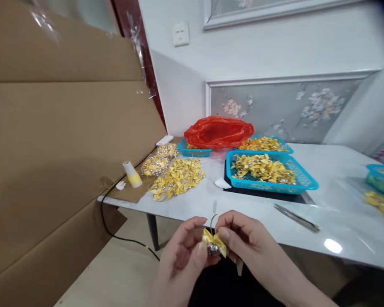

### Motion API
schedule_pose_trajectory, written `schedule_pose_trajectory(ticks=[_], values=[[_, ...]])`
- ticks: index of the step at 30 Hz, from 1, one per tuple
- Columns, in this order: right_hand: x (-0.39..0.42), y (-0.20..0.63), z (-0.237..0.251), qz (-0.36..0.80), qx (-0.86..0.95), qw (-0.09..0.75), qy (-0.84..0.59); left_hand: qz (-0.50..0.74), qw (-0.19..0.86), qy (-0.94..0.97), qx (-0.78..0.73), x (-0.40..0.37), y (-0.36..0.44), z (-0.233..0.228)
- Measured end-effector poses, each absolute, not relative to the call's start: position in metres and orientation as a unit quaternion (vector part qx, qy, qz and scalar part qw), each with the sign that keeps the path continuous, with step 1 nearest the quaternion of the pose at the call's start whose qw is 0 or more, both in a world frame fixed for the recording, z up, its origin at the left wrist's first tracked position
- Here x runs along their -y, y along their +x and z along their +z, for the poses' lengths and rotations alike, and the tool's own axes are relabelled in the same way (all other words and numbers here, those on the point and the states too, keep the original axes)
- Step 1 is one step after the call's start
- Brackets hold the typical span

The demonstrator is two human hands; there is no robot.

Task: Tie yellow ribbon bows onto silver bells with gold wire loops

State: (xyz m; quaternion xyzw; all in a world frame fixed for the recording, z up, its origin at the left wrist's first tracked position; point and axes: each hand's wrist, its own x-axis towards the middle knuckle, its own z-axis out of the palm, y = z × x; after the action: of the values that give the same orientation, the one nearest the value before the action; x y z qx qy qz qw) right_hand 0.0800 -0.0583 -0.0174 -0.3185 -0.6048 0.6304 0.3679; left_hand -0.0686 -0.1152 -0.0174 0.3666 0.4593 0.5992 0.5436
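Item: yellow ribbon bow (215, 243) with small silver bell (213, 249) at its middle; held in the air just off the near edge of the surface (339, 221), over the lap, not resting on anything

Left hand (182, 256): fingers pinched on the bow's left wing, thumb across the front
Right hand (243, 241): fingers pinched on the right wing and on a thin wire loop (212, 221) rising behind the bow

On the surface: loose heap of finished bows (177, 177) toward the far left edge; blue basket (302, 181) of the same at centre; tweezers (296, 217) near the near edge, apart from both hands; yellow-and-white spool (132, 174) at the left corner

Risks, as judged:
- bell small and slick, grip on ribbon only; likely to slip and drop to the floor, since nothing lies beneath
- wire thin; overbending could kink it or prick a fingertip
- uneven pull from the two pinches could crush or skew the wings
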Motion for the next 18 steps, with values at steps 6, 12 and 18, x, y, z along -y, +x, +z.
schedule_pose_trajectory(ticks=[6, 12, 18], values=[[0.078, 0.094, -0.004, 0.618, 0.596, 0.403, -0.317, 0.615, 0.569, 0.338, -0.428, 0.126, -0.054, -0.005], [0.084, 0.098, -0.007, 0.632, 0.585, 0.408, -0.306, 0.619, 0.541, 0.339, -0.457, 0.122, -0.047, -0.003], [0.080, 0.095, -0.015, 0.648, 0.569, 0.414, -0.292, 0.627, 0.512, 0.346, -0.474, 0.114, -0.049, -0.011]])
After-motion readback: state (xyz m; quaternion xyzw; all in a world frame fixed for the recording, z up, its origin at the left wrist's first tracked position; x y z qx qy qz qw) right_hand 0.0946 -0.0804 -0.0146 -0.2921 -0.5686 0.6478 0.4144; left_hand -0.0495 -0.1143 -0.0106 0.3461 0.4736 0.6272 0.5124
